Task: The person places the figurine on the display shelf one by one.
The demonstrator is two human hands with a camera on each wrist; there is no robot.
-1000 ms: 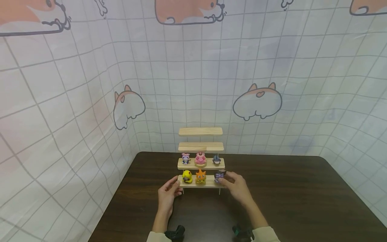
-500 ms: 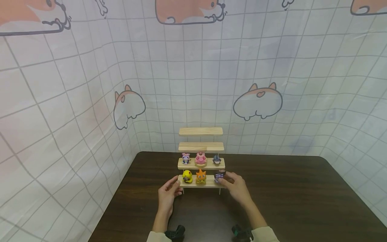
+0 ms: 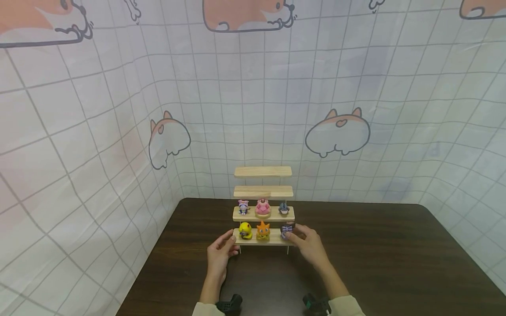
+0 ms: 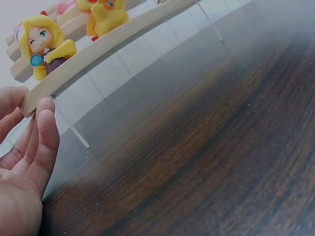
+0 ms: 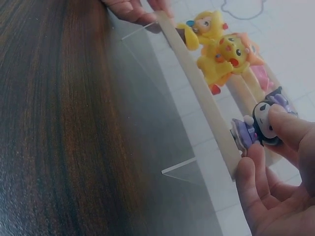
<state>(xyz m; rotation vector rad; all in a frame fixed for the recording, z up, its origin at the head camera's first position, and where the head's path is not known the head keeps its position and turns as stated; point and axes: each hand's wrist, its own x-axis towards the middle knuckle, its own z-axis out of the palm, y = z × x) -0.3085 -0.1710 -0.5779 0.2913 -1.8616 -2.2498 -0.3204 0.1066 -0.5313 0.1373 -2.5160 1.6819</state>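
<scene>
A tiered wooden display stand [image 3: 264, 172] on clear supports holds small figurines on its two lower boards. My left hand [image 3: 218, 260] pinches the left end of the lowest board between thumb and fingers, beside a yellow-haired figurine [image 4: 43, 40]. With thumb and fingertips, my right hand [image 3: 313, 249] holds a black-and-purple figurine [image 5: 244, 133] upright at the board's right end; its feet appear to touch the wood. Between them stands a yellow figurine with an orange hood [image 3: 262, 231]. The right hand partly hides the purple figurine in the head view.
On the second board stand a pink-eared figurine [image 3: 243, 207], a pink one on a round base [image 3: 262, 209] and a grey-blue one [image 3: 283, 208]. Dark wood-grain tabletop [image 3: 379, 254] surrounds the stand. A patterned grid curtain [image 3: 253, 101] hangs close behind.
</scene>
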